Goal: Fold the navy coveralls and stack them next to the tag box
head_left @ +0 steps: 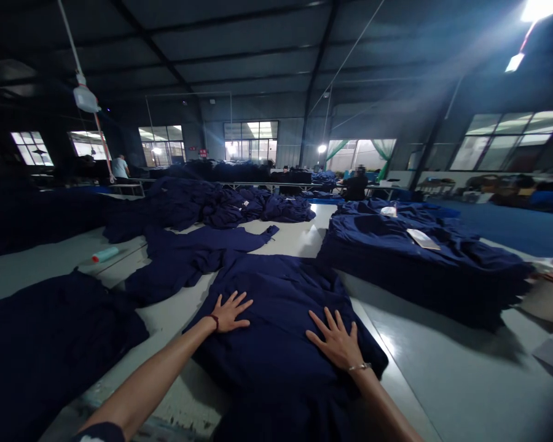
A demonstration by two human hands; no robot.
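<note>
A dark navy garment [276,307] lies spread on the pale table in front of me, its near end hanging toward my body. My left hand [231,313] rests flat on its left part, fingers spread. On the right part, my right hand [336,341] lies palm down with its fingers apart. Neither hand grips the cloth. Just beyond and to the left, another navy garment [179,258] lies loosely with a sleeve stretched out. More navy cloth [59,350] covers the table's left near side.
A tall stack of navy garments [419,270] stands on the right, with a white card [423,239] on top. A teal thread cone [105,255] lies at left. Heaped garments [230,205] fill the table's far side. Two people [120,167] are farther back in the hall.
</note>
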